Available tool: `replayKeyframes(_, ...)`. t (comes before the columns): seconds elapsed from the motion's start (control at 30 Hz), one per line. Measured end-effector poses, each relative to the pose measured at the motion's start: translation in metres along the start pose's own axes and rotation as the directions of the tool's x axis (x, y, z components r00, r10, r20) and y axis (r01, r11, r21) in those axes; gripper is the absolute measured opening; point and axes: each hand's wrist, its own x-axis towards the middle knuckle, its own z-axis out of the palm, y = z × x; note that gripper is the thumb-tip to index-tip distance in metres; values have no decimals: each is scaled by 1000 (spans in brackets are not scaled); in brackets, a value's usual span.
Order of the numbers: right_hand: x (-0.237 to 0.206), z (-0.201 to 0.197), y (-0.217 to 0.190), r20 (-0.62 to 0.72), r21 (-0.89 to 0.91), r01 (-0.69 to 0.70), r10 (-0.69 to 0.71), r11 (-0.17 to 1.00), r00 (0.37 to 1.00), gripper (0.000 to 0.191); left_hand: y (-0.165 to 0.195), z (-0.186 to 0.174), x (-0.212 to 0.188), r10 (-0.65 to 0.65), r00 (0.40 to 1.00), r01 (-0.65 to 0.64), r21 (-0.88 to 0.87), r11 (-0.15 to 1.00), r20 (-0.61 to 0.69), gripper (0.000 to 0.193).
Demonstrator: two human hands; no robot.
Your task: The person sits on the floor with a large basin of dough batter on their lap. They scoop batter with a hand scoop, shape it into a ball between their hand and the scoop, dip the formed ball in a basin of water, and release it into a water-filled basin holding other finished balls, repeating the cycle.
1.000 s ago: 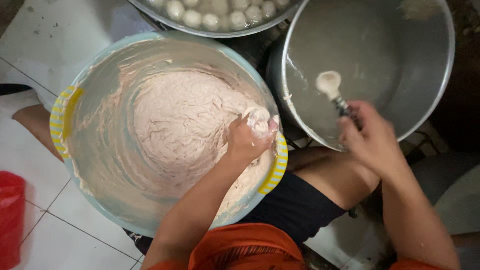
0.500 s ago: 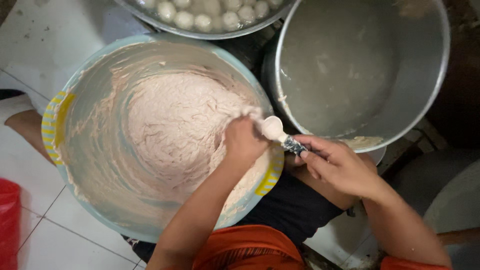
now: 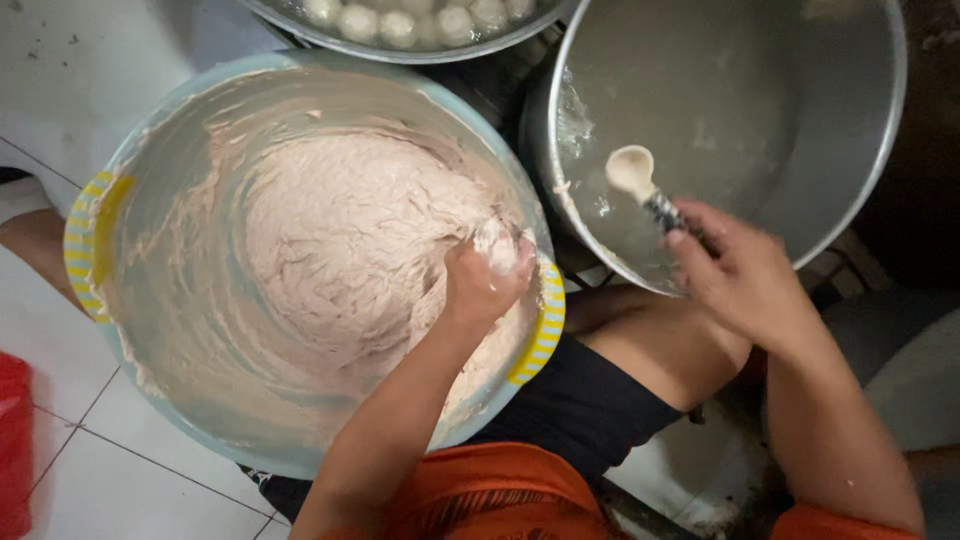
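The left hand (image 3: 485,285) is buried in the pinkish paste (image 3: 350,240) at the near right side of the big basin (image 3: 95,235), fingers curled tight around a lump so that a knob of paste bulges out above the fist. The right hand (image 3: 745,275) pinches the dark handle of a spoon (image 3: 635,175), whose pale bowl hangs over the cloudy water in the metal pot (image 3: 850,190) just beside the basin. The spoon carries a rounded bit of paste, or is only coated with it; I cannot tell which. At the top edge a tray (image 3: 420,40) shows a row of pale balls lying in liquid. The basin sits low on the tiled floor (image 3: 60,370) between the person's knees, with a red thing (image 3: 15,440) at the left edge. As for what could go wrong: the paste looks soft and sticky, so a slack squeeze would likely give a ragged ball, and a lump clinging to the spoon may smear rather than drop cleanly. The pot's rim stands close to the right wrist, and if the water is hot, a dropped lump could splash it. The basin, pushed at one side by the working fist, could tip or slide on the smooth tiles.
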Motion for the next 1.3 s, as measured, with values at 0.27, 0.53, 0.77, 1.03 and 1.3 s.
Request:
replayKeyframes(0.27,-43,37,-20,89,116,274,-285,955,954,53,29,-8,2,168,985,-162,-144,976,31,27)
replayKeyframes(0.53,-27,43,-2,464,519,-216,-60,827,884,54,19,-4,3,-74,986,47,176,983,148,36)
replayKeyframes(0.77,6,10,16,280,298,-205,120,932,952,50,-18,-2,-7,-47,999,51,320,946,-20,44)
replayKeyframes(1.03,55,20,23,-15,-136,78,-80,988,997,43,-1,6,-1,-130,987,123,83,989,90,19)
replayKeyframes(1.3,22,8,27,45,230,-131,124,964,991,40,31,2,8,-4,997,-2,-73,997,-75,19)
